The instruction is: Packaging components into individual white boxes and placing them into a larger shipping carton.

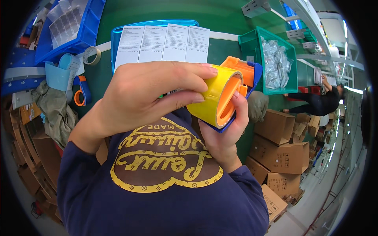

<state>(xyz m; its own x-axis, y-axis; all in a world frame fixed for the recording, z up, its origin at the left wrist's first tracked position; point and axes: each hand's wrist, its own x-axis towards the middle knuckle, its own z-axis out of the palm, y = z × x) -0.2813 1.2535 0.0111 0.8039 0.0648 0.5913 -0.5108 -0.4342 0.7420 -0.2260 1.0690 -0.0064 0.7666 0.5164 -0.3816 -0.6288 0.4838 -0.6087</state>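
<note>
In front of my chest I hold a tape dispenser (245, 74) with orange and blue parts, and a wide roll of yellow tape (210, 96) sits on its orange hub. My right hand (231, 126) is wrapped round the dispenser from below, its thumb against the hub. The fingertips and thumb of my left hand (157, 88) press together on the near left side of the yellow roll. Whether a loose tape end is between them is hidden. Just beyond my left hand, several white printed cards or flat boxes (152, 41) lie side by side on a blue tray (115, 37).
A blue bin (88, 33) with clear plastic sheets stands far left, near a masking tape roll (92, 56) and another blue-orange dispenser (82, 91). Right stands a green bin (291, 74) of small clear bags. Cardboard boxes (279, 153) are stacked lower right; another person (319, 103) works beyond.
</note>
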